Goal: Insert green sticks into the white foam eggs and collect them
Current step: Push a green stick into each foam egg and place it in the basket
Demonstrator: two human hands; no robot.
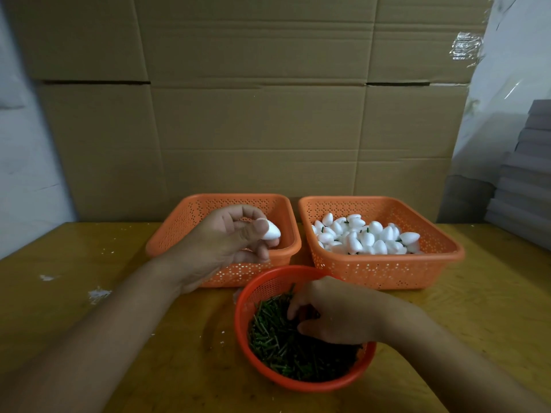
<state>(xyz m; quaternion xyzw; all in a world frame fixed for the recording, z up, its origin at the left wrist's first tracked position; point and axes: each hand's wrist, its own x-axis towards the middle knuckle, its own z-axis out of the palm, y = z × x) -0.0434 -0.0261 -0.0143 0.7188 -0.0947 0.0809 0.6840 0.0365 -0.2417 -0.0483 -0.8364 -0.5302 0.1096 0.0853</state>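
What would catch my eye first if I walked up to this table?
Probably the heap of white foam eggs in the right orange basket, bright against the wooden table. Next, the round red basket nearest the person, full of green sticks, with the right hand reaching into them. The left hand holds a single egg over the left orange basket.

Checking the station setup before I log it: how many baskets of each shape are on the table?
Rectangular orange baskets: 2, the left one and the right one
Round red basket of green sticks: 1
Total: 3
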